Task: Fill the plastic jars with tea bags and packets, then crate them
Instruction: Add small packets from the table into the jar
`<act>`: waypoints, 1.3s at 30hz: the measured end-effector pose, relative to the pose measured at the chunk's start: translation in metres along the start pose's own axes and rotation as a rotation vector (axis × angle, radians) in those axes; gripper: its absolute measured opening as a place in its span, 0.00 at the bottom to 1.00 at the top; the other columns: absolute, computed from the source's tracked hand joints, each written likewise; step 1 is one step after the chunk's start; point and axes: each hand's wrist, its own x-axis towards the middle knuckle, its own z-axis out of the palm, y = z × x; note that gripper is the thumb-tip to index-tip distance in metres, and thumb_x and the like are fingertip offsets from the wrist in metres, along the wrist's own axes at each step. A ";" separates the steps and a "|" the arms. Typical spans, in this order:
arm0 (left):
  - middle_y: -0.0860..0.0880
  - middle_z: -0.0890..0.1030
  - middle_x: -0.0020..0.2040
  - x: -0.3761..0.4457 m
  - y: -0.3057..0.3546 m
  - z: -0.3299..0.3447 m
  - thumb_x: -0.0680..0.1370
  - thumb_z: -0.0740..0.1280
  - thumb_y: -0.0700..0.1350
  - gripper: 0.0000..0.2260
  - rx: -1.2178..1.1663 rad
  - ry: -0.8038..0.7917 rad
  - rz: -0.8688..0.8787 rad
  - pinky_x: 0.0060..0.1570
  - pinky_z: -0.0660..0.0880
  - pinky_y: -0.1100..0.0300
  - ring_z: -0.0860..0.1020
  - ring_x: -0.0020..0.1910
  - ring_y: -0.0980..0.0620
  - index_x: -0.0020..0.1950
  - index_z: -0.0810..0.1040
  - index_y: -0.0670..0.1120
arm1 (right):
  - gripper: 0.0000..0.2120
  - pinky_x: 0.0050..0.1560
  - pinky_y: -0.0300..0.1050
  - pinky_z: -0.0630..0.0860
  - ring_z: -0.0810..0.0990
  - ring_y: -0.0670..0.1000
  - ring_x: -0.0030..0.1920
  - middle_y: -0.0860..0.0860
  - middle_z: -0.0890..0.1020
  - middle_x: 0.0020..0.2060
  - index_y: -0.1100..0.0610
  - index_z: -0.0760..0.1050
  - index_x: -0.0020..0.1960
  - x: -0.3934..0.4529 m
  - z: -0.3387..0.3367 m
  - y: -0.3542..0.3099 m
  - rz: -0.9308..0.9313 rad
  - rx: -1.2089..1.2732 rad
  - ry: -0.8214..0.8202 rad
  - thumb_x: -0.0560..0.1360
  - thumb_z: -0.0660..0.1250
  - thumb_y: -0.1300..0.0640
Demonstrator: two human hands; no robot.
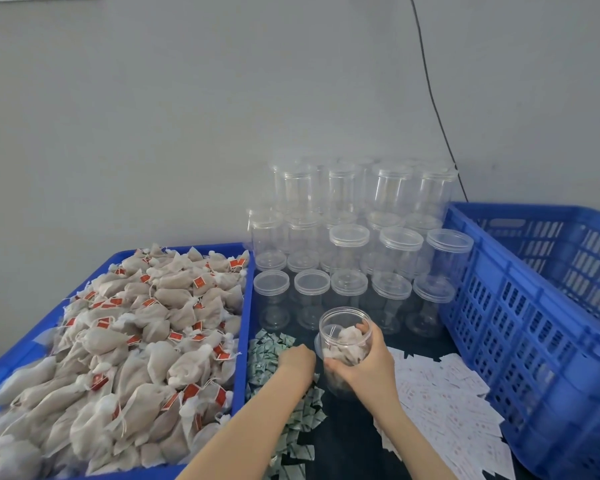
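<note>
My left hand [297, 358] reaches fingers-down into the green packets [284, 386]; whether it pinches one, I cannot tell. My right hand [364, 365] grips the open jar [343, 344] of tea bags on the counter [354, 441]. Beyond stand lidded empty jars [354, 251].

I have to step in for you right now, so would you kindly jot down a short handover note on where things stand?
Right hand grips the open jar, partly filled with tea bags.
Left hand rests on the green packets, fingers hidden.
Tea bags fill the left blue tray; white packets lie right of the jar.
Lidded empty jars are stacked behind.
Blue crate holds no visible jars.
Left: packets, lid, crating.
</note>
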 end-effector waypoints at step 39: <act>0.44 0.82 0.48 -0.027 0.034 -0.093 0.78 0.62 0.43 0.11 -0.337 0.233 0.316 0.39 0.71 0.59 0.80 0.45 0.45 0.52 0.83 0.45 | 0.43 0.55 0.37 0.75 0.78 0.38 0.55 0.39 0.78 0.57 0.43 0.67 0.67 -0.006 -0.030 -0.011 0.028 -0.069 -0.077 0.54 0.78 0.49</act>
